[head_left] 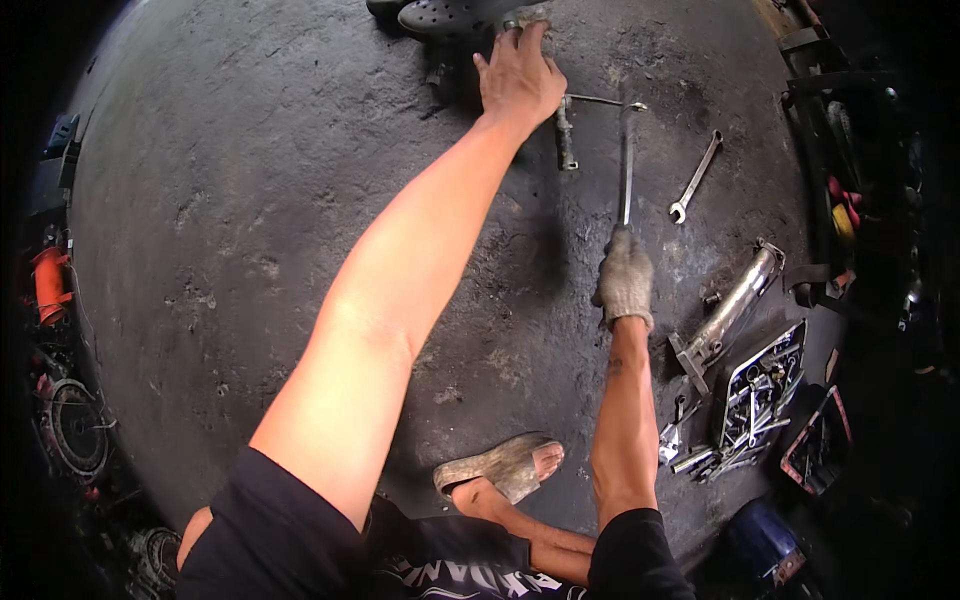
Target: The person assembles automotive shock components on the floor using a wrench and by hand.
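We worked over a dark floor (320, 130), its surface rough, pitted and blotched with paler scuffs, and took our bearings from the loose spanner (697, 180) lying on it. Left of that spanner and nearer us, our gloved right hand (626, 275) was wrapped firmly round a long metal bar (628, 170) pointing away from us. Beyond and left of the spanner, the bar's far tip met or merely overlapped a thin metal rod (597, 98), we could not tell which, and farther left stood a short metal tube (567, 140). Farther beyond and left of the spanner, our bare left hand (520, 80) reached close to a dark clog (450, 17); its fingers were over a small metal piece, but we could not tell whether they gripped it. Nearer us than the spanner and to its right lay a silvery cylinder (735, 305), then a tray (768, 347) crowded with sockets and spanners. Right of the spanner, a cluttered dark rack (845, 82) lined the dim edge; far to its left, an orange cylinder (50, 286) and a round metal part (78, 428) edged the floor.
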Demonstrator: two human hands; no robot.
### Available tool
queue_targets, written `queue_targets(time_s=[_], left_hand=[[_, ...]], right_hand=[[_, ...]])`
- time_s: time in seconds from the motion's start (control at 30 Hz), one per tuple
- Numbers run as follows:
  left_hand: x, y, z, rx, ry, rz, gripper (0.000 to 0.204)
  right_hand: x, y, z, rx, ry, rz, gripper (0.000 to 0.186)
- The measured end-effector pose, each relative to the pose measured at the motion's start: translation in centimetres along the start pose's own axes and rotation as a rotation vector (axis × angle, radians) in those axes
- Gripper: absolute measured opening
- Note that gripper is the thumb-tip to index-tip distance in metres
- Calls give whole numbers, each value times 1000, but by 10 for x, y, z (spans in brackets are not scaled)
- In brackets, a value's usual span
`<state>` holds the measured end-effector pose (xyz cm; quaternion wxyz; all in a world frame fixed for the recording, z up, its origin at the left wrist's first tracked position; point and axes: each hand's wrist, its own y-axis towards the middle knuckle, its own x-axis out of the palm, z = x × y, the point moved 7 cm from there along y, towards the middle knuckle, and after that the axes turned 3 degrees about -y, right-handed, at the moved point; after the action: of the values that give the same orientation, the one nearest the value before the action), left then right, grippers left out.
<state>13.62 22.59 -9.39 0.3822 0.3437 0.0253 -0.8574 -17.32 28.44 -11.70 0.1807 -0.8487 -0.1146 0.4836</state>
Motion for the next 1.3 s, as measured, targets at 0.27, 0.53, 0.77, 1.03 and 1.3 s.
queue_targets(time_s=[0.27,0.53,0.77,1.03,1.3], left_hand=[[-4,3,-9,171,-22,70,60],[-8,-18,-27,180,230,-31,66],[-12,8,-13,109,151,-125,64],[-1,19,20,173,251,-159,65],[3,18,12,173,163,-261,68]], right_hand=[[-123,3,-34,-1082,216,832,49],[67,-6,61,4,-69,-38,65],[34,15,30,76,128,-14,60],[-40,23,44,21,-725,-112,58],[-63,95,-147,-798,-892,-30,30]])
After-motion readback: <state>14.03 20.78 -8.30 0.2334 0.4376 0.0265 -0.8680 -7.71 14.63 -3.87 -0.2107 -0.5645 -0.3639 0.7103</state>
